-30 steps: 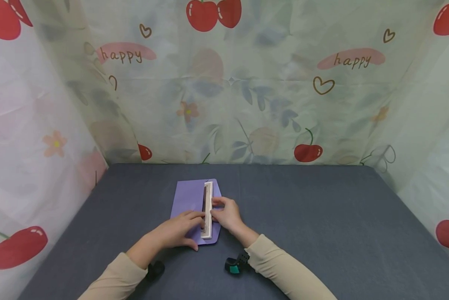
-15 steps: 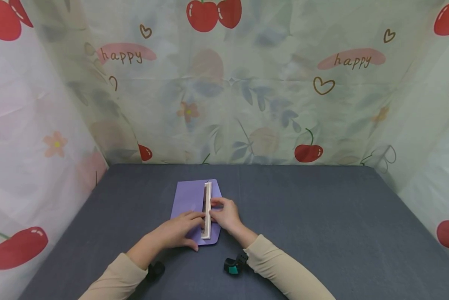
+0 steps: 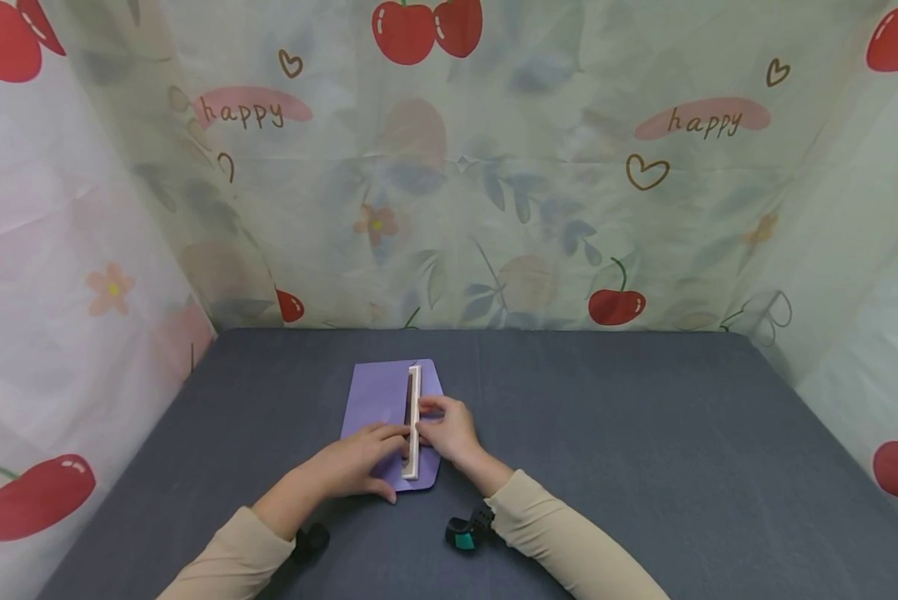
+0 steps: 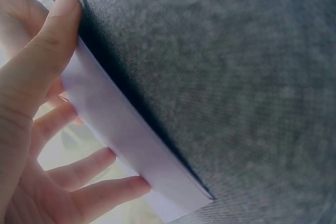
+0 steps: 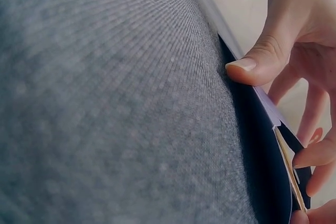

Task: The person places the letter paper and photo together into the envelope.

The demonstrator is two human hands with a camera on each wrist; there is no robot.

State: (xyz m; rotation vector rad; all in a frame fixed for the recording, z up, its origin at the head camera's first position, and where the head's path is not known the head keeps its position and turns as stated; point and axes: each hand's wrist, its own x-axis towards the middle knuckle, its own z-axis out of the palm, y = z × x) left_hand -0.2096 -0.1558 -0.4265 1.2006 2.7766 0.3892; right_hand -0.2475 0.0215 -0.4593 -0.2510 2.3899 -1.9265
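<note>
A purple envelope [image 3: 377,393] lies on the table, its flap [image 3: 431,385] folded out to the right. A cream-white card [image 3: 415,387] sits partly inside its mouth, with only a narrow strip outside. My left hand [image 3: 347,462] rests on the envelope, fingers spread over the front, thumb by the near edge. In the left wrist view its fingertips touch the pale envelope side [image 4: 121,119]. My right hand [image 3: 455,429] pinches the card's outer edge between thumb and fingers. The right wrist view shows the mouth gaping, the card [image 5: 289,158] in the gap.
A dark grey cloth covers the table [image 3: 606,450]. Black wrist devices, one with a teal patch [image 3: 466,540], hang under both cuffs close above the cloth. A cherry-printed curtain [image 3: 524,208] stands behind and on both sides.
My right hand has moved slightly left with the card, and the strip outside the envelope has become narrower. The left hand and envelope look unmoved.
</note>
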